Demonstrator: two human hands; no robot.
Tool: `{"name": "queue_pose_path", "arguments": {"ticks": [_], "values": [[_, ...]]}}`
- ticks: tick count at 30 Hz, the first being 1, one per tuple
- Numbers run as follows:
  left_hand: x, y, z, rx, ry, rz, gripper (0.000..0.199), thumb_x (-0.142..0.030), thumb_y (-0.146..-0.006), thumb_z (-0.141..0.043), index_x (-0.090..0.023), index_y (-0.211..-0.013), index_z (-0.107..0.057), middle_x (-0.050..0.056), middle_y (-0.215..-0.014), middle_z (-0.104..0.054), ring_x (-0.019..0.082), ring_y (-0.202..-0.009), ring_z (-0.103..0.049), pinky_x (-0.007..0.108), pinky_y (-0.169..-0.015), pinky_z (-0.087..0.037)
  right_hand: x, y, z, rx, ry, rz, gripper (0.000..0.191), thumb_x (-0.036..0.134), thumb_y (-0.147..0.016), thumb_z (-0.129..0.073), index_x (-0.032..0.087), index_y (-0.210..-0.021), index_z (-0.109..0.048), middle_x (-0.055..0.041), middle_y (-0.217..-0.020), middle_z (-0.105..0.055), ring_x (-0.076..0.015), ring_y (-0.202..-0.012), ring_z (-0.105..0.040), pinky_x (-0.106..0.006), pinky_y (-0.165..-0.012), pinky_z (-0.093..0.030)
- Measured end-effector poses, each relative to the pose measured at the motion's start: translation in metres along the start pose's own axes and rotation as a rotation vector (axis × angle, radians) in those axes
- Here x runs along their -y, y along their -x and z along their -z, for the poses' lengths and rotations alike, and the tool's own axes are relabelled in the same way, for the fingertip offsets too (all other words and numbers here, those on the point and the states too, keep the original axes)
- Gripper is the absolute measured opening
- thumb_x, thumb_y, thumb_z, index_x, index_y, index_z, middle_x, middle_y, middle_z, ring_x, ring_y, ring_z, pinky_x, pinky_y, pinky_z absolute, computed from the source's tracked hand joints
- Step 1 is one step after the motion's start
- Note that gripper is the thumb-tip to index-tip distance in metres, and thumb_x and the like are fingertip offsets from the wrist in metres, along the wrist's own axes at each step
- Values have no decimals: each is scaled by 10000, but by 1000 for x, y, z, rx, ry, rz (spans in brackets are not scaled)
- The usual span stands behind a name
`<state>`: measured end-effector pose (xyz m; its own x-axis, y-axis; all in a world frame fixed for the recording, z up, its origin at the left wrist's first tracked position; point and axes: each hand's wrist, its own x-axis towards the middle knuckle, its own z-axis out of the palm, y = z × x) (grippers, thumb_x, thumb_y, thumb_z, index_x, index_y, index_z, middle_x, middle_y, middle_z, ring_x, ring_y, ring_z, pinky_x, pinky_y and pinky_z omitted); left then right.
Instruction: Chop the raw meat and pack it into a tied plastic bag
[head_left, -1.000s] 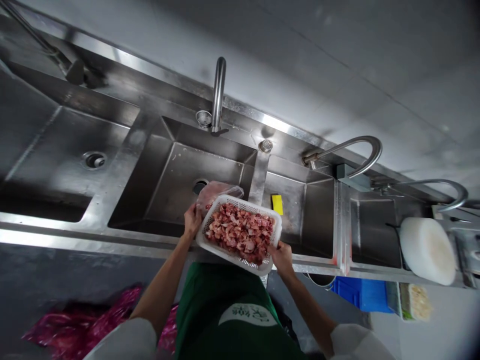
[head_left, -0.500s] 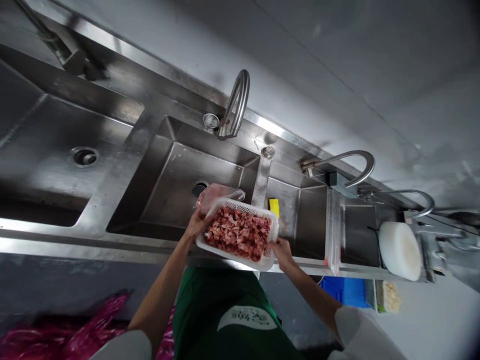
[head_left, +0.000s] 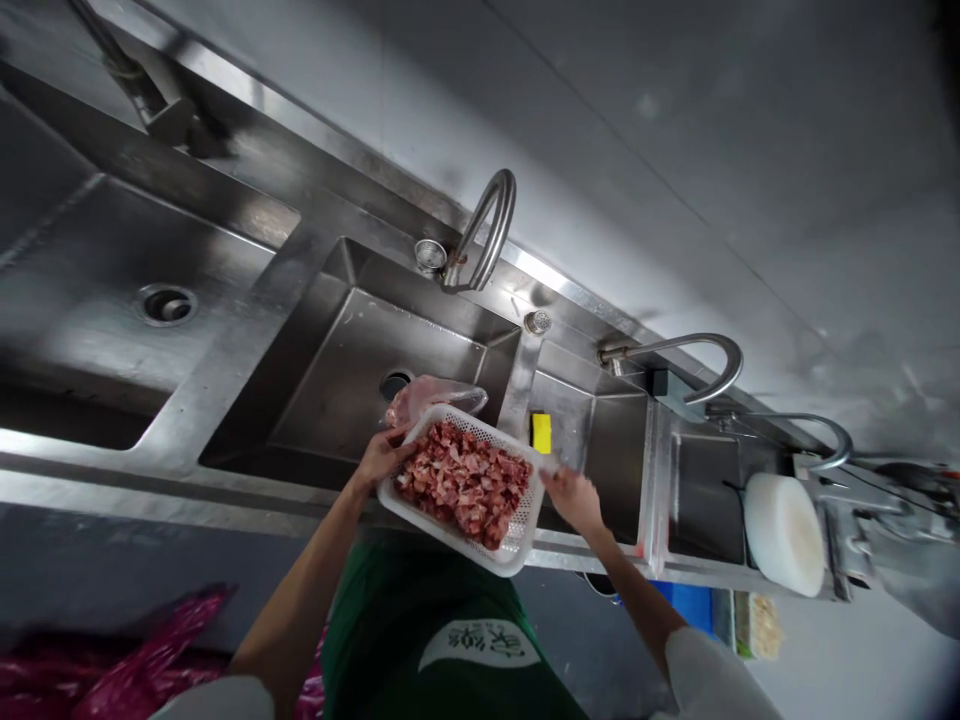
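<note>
A white perforated plastic basket (head_left: 517,548) full of chopped red meat (head_left: 465,480) is over the front edge of the middle sink. My left hand (head_left: 381,458) grips its left end, the fingers partly hidden. Beyond the basket, close to those fingers, is a clear plastic bag (head_left: 431,395) with pinkish contents; whether the hand also holds it I cannot tell. My right hand (head_left: 574,498) is closed at the basket's far right corner, slightly blurred. The basket tilts down toward its near right corner.
The middle sink (head_left: 405,330) lies under the bag. A yellow sponge (head_left: 541,433) sits in the smaller sink to the right. A curved faucet (head_left: 499,225) rises behind. A thick white round block (head_left: 784,533) stands far right; pink plastic (head_left: 150,650) lies on the floor at left.
The basket has turned clockwise and shifted slightly left, toward my body. My right hand has slid from the basket's right side to its far right corner. The bag has moved along with it.
</note>
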<state>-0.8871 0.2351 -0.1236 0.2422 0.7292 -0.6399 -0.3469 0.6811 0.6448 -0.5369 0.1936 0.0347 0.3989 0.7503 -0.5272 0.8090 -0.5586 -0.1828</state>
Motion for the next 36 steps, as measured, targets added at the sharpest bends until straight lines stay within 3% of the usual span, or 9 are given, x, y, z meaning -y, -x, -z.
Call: {"name": "queue_pose_path", "arguments": {"ticks": [2,5,9,14,21,27,31,34,36], "values": [[-3,1,1,-18,-18,5,761,-537,-458,-969,-122,-1068,-781,84,-921,-787,262,-830,-714,348,-765,-555,42,-44,4,-135,106,196,356,542,-923,-616,209,-858,-725,-97,-808,-751,-212,-737,-702,-274,-650,-456],[-7,2,1,-39,-40,-17,714,-542,-477,-961,-136,-1030,-766,84,-909,-776,268,-861,-707,350,-776,-550,119,-107,-20,-38,153,313,427,529,-958,-600,189,-1194,-704,-136,-1037,-780,-247,-910,-735,-295,-766,-494],[-9,4,1,-119,-41,-70,766,-554,-465,-953,-161,-1067,-689,70,-931,-759,242,-872,-698,327,-772,-542,172,-154,-64,259,284,290,265,306,-867,-710,126,-1048,-781,-140,-943,-791,-259,-918,-740,-273,-763,-496],[-3,4,4,-183,-30,-106,662,-562,-498,-924,-192,-917,-569,11,-833,-708,171,-771,-656,275,-720,-520,146,-145,-78,301,251,368,306,80,-852,-555,161,-1019,-797,-72,-1008,-797,-183,-944,-715,-220,-788,-474],[17,2,14,-260,-141,-49,621,-754,-646,-749,-185,-696,-504,-50,-609,-504,91,-577,-415,220,-556,-347,132,-113,-76,209,362,433,306,174,-1012,-427,191,-1057,-730,-92,-980,-771,-190,-879,-680,-255,-749,-380],[24,-3,17,-409,-413,-168,506,-676,-748,-608,-189,-623,-548,-9,-635,-493,136,-643,-448,249,-601,-347,132,-107,-75,129,238,418,285,159,-978,-453,204,-964,-734,-58,-977,-763,-184,-885,-665,-250,-744,-388],[25,-5,9,-452,-564,-288,442,-587,-789,-509,-204,-569,-506,14,-642,-486,152,-648,-454,281,-633,-346,122,-91,-69,-40,101,658,276,238,-1016,-453,176,-1097,-710,-82,-1045,-738,-197,-960,-655,-272,-872,-458],[31,1,3,-445,-554,-265,416,-583,-795,-485,-216,-599,-477,-5,-619,-446,151,-633,-427,287,-629,-332,114,-71,-70,-30,158,894,310,253,-1029,-453,166,-1172,-714,-125,-1197,-708,-235,-1121,-617,-339,-1023,-455],[35,6,1,-438,-537,-243,402,-579,-790,-490,-224,-608,-448,-21,-601,-409,144,-619,-397,282,-610,-312,110,-60,-72,-11,284,926,379,237,-1024,-464,177,-1343,-659,-150,-1332,-660,-270,-1188,-587,-400,-1073,-434]]}}
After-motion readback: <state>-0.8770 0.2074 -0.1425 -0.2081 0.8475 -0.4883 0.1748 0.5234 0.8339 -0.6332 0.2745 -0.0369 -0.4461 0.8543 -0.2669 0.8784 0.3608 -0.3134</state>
